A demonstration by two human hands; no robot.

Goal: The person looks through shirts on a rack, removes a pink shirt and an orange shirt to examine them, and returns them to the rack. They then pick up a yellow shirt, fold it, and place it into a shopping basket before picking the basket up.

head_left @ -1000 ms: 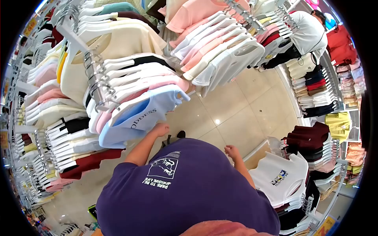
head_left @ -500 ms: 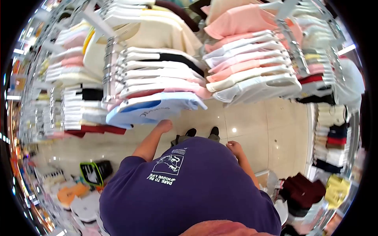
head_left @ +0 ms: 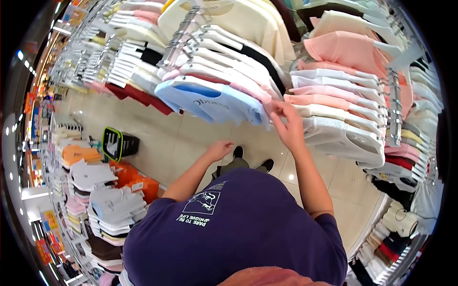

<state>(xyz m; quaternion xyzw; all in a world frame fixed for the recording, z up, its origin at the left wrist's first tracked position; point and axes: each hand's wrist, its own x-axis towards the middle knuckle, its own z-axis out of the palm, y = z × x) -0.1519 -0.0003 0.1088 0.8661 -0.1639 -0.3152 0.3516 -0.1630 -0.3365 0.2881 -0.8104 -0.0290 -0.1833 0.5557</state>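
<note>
A light blue shirt with dark lettering (head_left: 214,101) hangs at the front of a rack of shirts on white hangers. My right hand (head_left: 287,123) is raised at this shirt's right sleeve, beside a pink shirt's sleeve, with thumb and fingers apart. Whether a fingertip touches the cloth is hard to tell. My left hand (head_left: 220,149) hangs low in front of my body, below the blue shirt, its fingers loosely curled and too small to read clearly.
To the right hangs a white shirt (head_left: 341,138) at the front of another row. A black basket with a green rim (head_left: 113,143) stands on the floor at left, near orange boxes (head_left: 136,178) and folded shirts (head_left: 112,202). A metal rail (head_left: 183,35) juts out above.
My right hand has risen from beside my body to the blue shirt's sleeve. The view has turned, so the racks appear tilted and shifted right.
</note>
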